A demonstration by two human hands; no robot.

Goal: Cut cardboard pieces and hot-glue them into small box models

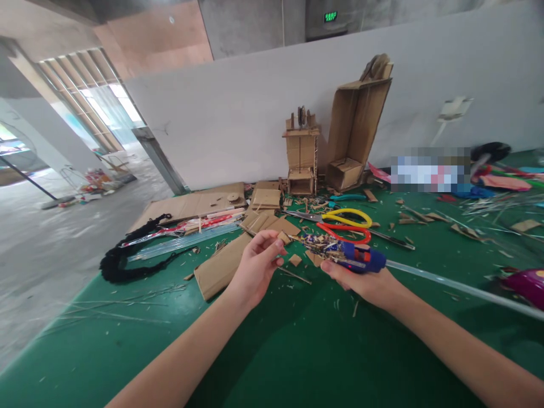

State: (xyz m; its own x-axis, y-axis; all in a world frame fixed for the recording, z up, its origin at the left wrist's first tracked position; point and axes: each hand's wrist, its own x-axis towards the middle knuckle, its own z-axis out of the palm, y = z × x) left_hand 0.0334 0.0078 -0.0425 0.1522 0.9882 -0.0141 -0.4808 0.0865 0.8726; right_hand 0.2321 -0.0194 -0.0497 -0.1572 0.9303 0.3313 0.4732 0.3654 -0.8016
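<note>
My right hand (pixel 361 281) is wrapped round a blue hot glue gun (pixel 361 258), its front end crusted with scraps and its tip pointing left. A long clear glue stick (pixel 459 286) runs out of its back. Between the fingertips of my left hand (pixel 260 266) is a small cardboard piece (pixel 284 237), close to the glue gun's tip. Whether tip and piece touch I cannot tell. Just behind lie scissors (pixel 346 221) with one yellow and one red handle. A small cardboard square (pixel 294 260) rests on the green table (pixel 272 351) between my hands.
Two cardboard structures, a small tower (pixel 300 153) and a tall open box (pixel 357 130), stand against the white partition (pixel 238 124). Cardboard sheets (pixel 223 266), black yarn (pixel 114 266) and plastic-wrapped sticks (pixel 191 226) lie left. Thin wires and a purple object (pixel 527 286) are on the right.
</note>
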